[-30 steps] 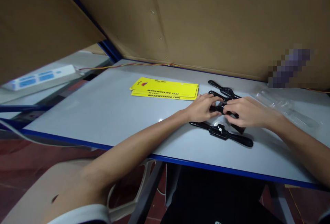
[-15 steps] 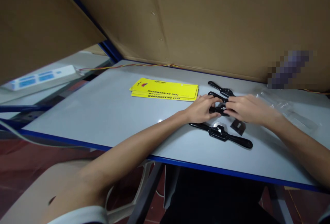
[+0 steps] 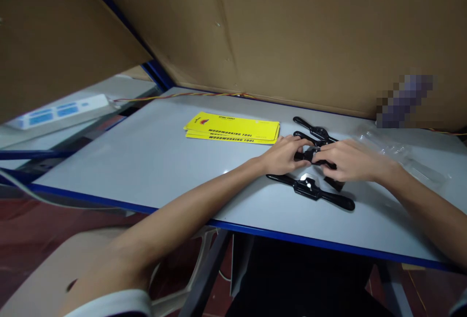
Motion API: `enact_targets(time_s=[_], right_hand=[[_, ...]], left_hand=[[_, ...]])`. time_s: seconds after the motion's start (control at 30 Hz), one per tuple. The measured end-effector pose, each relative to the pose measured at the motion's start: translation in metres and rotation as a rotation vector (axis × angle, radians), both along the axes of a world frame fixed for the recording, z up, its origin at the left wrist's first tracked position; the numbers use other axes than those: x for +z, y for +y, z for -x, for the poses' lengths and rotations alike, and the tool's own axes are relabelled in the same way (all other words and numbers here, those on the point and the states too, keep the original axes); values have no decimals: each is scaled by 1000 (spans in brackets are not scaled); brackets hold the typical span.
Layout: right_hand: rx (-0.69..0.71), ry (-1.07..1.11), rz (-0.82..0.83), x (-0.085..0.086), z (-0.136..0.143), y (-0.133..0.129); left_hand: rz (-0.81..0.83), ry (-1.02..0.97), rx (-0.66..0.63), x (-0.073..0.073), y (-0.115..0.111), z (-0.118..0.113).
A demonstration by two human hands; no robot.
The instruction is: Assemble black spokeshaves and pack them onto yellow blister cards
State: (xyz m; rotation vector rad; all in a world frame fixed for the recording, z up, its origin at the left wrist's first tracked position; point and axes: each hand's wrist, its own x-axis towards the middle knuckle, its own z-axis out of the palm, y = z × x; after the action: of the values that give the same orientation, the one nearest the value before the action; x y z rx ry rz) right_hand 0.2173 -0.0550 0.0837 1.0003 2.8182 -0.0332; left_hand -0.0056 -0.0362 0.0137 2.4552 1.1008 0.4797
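Note:
A black spokeshave (image 3: 308, 155) lies between my hands, its middle partly covered by fingers. My left hand (image 3: 282, 155) grips its left side, thumb and forefinger closed around the body. My right hand (image 3: 352, 160) pinches at its centre with bent fingers; whether a screw is between the fingertips is hidden. Nearer the table edge rests another spokeshave (image 3: 306, 188) with a light blade and a screw in its middle. Beneath my right hand is a dark flat blade (image 3: 334, 184). Behind my hands lie further black spokeshaves (image 3: 321, 133), one of them partly covered.
Yellow printed cards (image 3: 233, 128) are stacked left of my hands. Clear plastic packaging (image 3: 419, 166) lies at the right. A brown board wall (image 3: 292, 40) closes off the back. Beyond the left table edge sits a white power strip (image 3: 62, 111), with twisted wires (image 3: 175, 94) along the back.
My right hand has shifted slightly down and left over the spokeshave's middle, covering more of the dark blade. My left hand stays almost where it was.

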Motion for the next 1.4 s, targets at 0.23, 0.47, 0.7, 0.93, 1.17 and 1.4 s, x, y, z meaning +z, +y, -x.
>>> enact_targets(time_s=[0.23, 0.47, 0.7, 0.93, 1.17, 1.4], right_hand=[[-82, -14, -84, 0, 3, -1], [-88, -53, -44, 1, 5, -2], [-116, 40, -19, -2, 0, 4], [-224, 240, 217, -22, -11, 22], [-138, 258, 274, -17, -15, 25], [87, 248, 241, -10, -13, 26]], left_hand=[[38, -52, 18, 0, -1, 1], [38, -37, 0, 2, -1, 0], [49, -50, -14, 4, -1, 0], [59, -44, -4, 3, 0, 0], [58, -35, -7, 3, 0, 0], [63, -25, 6, 1, 1, 0]])
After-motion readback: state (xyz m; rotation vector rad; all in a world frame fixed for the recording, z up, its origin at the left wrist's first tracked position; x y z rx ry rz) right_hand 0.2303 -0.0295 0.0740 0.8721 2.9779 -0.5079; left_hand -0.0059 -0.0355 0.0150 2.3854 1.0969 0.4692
